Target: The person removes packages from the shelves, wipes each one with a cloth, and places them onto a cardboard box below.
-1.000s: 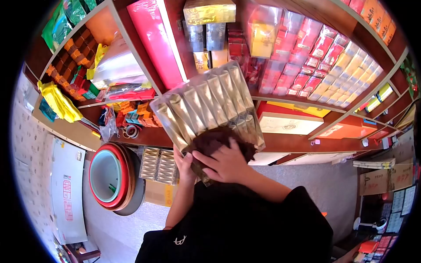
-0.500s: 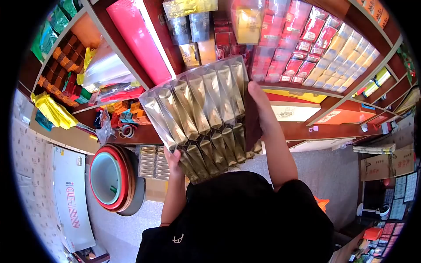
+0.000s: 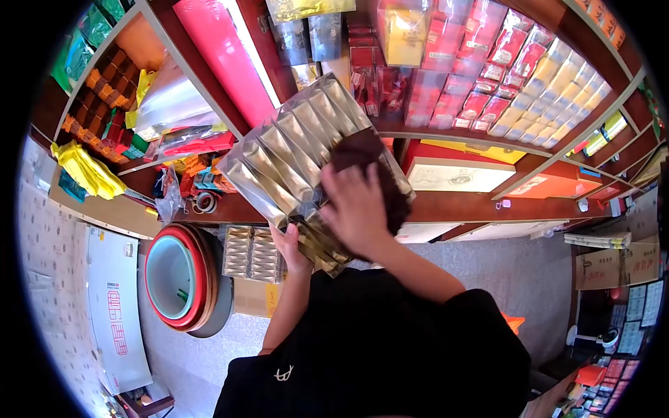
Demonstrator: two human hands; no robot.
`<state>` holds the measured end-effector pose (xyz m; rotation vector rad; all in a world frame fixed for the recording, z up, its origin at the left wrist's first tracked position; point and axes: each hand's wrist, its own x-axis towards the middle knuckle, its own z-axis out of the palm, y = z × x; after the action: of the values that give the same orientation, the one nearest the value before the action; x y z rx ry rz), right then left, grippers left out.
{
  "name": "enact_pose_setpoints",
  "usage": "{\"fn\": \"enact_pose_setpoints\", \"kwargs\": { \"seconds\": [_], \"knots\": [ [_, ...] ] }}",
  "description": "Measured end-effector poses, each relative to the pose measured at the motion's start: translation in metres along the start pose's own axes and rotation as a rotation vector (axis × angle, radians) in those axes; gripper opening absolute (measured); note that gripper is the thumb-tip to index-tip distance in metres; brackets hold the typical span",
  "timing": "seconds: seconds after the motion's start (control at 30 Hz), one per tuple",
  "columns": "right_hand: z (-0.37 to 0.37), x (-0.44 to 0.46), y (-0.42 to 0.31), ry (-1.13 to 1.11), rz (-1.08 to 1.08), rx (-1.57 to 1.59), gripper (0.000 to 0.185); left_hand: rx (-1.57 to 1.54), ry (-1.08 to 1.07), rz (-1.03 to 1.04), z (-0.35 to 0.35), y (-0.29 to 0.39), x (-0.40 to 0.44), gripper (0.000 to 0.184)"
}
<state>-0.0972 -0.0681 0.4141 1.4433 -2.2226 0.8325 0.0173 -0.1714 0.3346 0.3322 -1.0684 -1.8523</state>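
Observation:
A clear plastic pack of gold packets (image 3: 280,161), set in rows, is held up tilted in front of my chest. My left hand (image 3: 293,252) grips its lower left edge, thumb on the near side. My right hand (image 3: 357,214), slightly blurred, presses a dark brown cloth (image 3: 362,150) against the right part of the pack. The cloth covers several packets there and hangs over the pack's right edge. Part of the lower row is hidden behind my right hand and the cloth.
Shelves ahead hold red and yellow packages (image 3: 481,66) and a long pink-red box (image 3: 226,59). Below left, nested round tubs (image 3: 169,279) stand near another pack of gold packets (image 3: 251,252) on a cardboard box (image 3: 252,296). A white box (image 3: 117,313) leans at the far left.
My right hand has left the pack's right edge and moved left across its face with the cloth. The pack has turned and shifted slightly left; my left hand keeps its grip.

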Motion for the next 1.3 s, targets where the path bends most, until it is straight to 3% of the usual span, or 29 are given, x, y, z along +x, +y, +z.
{"fn": "enact_pose_setpoints", "kwargs": {
  "seconds": [0.07, 0.1, 0.17, 0.23, 0.3, 0.33, 0.37, 0.47, 0.53, 0.6, 0.67, 0.7, 0.73, 0.8, 0.83, 0.9, 1.0, 1.03, 1.1, 1.17, 1.23, 1.3],
  "knots": [
    [-0.010, -0.003, -0.027, -0.209, -0.211, 0.073, 0.070, -0.012, 0.021, -0.039, -0.003, -0.005, 0.002, 0.063],
    [-0.001, -0.015, -0.035, -0.110, -0.321, 0.136, 0.070, -0.096, -0.012, -0.042, -0.016, -0.015, 0.003, 0.061],
    [0.009, -0.029, -0.037, -0.052, -0.354, 0.186, 0.067, -0.105, -0.081, -0.095, -0.039, -0.021, 0.008, 0.057],
    [0.006, -0.036, -0.018, -0.069, -0.396, 0.208, 0.066, -0.063, -0.023, -0.086, -0.011, 0.003, 0.006, 0.049],
    [-0.002, -0.030, 0.007, -0.276, -0.485, 0.150, 0.064, -0.004, 0.026, -0.054, -0.003, 0.012, 0.008, 0.044],
    [-0.007, -0.018, 0.016, -0.313, -0.426, -0.031, 0.057, -0.029, -0.079, -0.117, -0.006, 0.020, 0.010, 0.066],
    [-0.004, -0.008, 0.028, -0.154, -0.355, -0.078, 0.059, -0.024, -0.095, -0.102, -0.005, 0.021, 0.010, 0.068],
    [-0.017, 0.042, 0.033, 0.042, -0.179, -0.024, 0.064, -0.038, -0.159, -0.102, 0.012, 0.018, 0.001, 0.071],
    [-0.021, 0.063, 0.014, 0.011, -0.216, 0.006, 0.061, -0.050, -0.193, -0.116, 0.016, 0.014, -0.004, 0.073],
    [-0.014, 0.063, -0.011, -0.002, -0.421, 0.055, 0.060, 0.049, -0.291, -0.089, 0.004, 0.007, -0.005, 0.069],
    [-0.009, 0.046, -0.031, -0.071, -0.480, 0.103, 0.057, -0.135, -0.218, -0.105, 0.003, 0.004, -0.004, 0.069],
    [-0.006, 0.036, -0.035, -0.094, -0.517, 0.117, 0.056, -0.064, -0.132, -0.127, 0.012, 0.011, -0.007, 0.077],
    [-0.001, 0.024, -0.039, -0.120, -0.554, 0.132, 0.055, -0.278, 0.057, -0.180, 0.021, 0.015, -0.010, 0.067],
    [0.003, 0.005, -0.041, -0.138, -0.572, 0.120, 0.053, -0.393, 0.255, -0.228, 0.028, 0.018, -0.008, 0.067],
    [0.004, -0.001, -0.038, -0.169, -0.585, 0.111, 0.053, -0.393, 0.259, -0.226, 0.017, 0.013, -0.008, 0.067],
    [0.001, -0.008, -0.034, -0.218, -0.610, 0.115, 0.053, -0.433, -0.131, -0.151, -0.008, 0.001, -0.006, 0.069],
    [0.002, -0.016, -0.024, -0.271, -0.649, 0.304, 0.043, -0.188, 0.012, -0.296, 0.003, 0.018, -0.013, 0.073],
    [0.000, -0.017, -0.018, -0.270, -0.646, 0.303, 0.043, -0.136, 0.222, -0.439, 0.011, 0.026, -0.013, 0.080],
    [-0.003, -0.018, -0.008, -0.457, -0.733, 0.583, 0.029, -0.148, 0.111, -0.486, 0.019, 0.034, -0.011, 0.074],
    [0.000, -0.022, -0.007, -0.549, -0.762, 0.628, 0.022, -0.162, -0.067, -0.502, 0.014, 0.031, -0.001, 0.062],
    [0.000, -0.024, -0.007, -0.709, -0.830, 0.607, 0.016, -0.224, -0.113, -0.496, 0.008, 0.022, 0.002, 0.061],
    [0.001, -0.030, -0.006, -0.594, -0.869, 0.591, 0.017, -0.312, -0.094, -0.547, 0.011, 0.025, 0.001, 0.061]
  ]
}}
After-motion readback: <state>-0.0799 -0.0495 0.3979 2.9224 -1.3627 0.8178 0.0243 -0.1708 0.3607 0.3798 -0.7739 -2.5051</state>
